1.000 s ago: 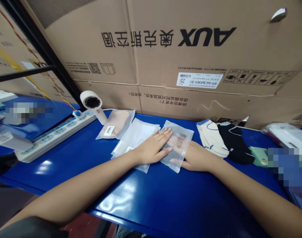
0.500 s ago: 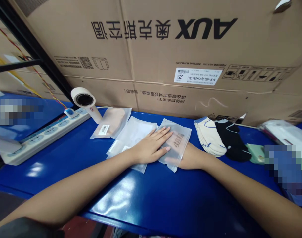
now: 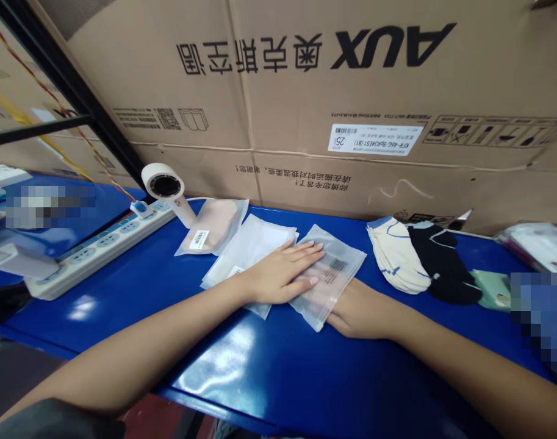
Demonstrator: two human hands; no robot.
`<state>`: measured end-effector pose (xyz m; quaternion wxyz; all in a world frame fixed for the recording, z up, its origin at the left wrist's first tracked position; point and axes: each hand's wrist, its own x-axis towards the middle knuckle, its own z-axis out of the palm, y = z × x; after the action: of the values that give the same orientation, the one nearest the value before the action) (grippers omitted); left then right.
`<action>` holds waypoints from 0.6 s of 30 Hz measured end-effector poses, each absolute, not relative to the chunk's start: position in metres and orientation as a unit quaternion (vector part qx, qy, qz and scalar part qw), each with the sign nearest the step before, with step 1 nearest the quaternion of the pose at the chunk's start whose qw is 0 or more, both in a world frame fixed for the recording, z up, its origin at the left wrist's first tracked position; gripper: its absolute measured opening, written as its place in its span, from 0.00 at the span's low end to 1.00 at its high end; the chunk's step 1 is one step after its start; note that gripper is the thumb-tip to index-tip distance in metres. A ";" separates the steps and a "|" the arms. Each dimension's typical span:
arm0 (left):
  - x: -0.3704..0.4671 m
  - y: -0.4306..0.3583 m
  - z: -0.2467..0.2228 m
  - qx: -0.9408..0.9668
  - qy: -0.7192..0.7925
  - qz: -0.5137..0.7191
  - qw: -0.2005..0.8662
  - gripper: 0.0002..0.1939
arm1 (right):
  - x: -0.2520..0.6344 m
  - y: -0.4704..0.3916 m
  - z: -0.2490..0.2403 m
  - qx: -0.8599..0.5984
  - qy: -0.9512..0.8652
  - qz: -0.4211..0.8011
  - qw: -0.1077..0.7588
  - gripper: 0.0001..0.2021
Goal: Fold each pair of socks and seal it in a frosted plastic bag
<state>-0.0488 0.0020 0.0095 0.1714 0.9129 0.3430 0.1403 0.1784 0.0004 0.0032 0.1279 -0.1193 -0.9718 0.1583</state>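
Note:
My left hand lies flat, fingers stretched out, across a translucent frosted plastic bag with small dark print. My right hand comes in from the right. Its fingers show only faintly through that same bag, inside or beneath it, which I cannot tell. Whether those fingers hold anything is hidden. Under my left hand and wrist is a small stack of similar frosted bags with a white label. Farther left lies a filled frosted bag with something pinkish in it and a barcode label.
Cream socks and black socks lie right of my hands, beside a green packet. A small handheld fan and a power strip are at left. A large cardboard box stands behind the blue table.
My right hand has moved slightly toward me, and the bag has tilted with it. My left hand stays flat on the bag. The whole view has shifted a little.

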 end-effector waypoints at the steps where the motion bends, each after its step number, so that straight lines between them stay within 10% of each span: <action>1: -0.048 0.002 0.009 0.915 0.340 0.141 0.167 0.30 | 0.178 0.000 0.005 -0.136 -0.969 0.161 0.131 0.23; 18: -0.054 0.007 0.006 0.917 0.321 0.139 0.193 0.33 | 0.189 0.002 0.019 -0.169 -0.981 0.054 0.080 0.17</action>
<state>-0.0536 0.0074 0.0063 0.1926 0.9169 0.3207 0.1388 0.1892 0.0017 0.0186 0.0801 -0.1686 -0.9809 0.0543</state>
